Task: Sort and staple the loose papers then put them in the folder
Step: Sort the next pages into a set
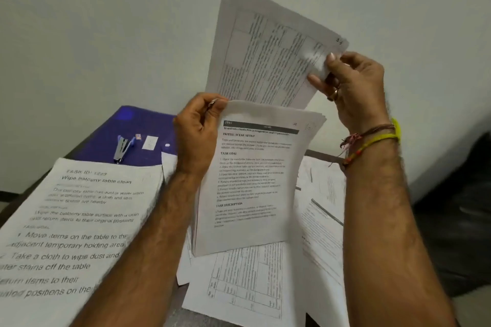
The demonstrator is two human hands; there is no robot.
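Holding both lots off the table: left hand [196,135] pinches the stack [252,180] at its top-left corner, long axis upright. Right hand [353,87] grips the single sheet [265,56], raised just above and behind. Stapler [122,147] on the folder [111,127], far left, nearer the left hand.

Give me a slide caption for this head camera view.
Left hand holds a paper stack, right hand lifts a table sheet; stapler on purple folder.

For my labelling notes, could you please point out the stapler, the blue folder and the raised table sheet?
stapler [121,148], head view, its metal body.
blue folder [111,125], head view, bare cover.
raised table sheet [265,56], head view, printed middle.
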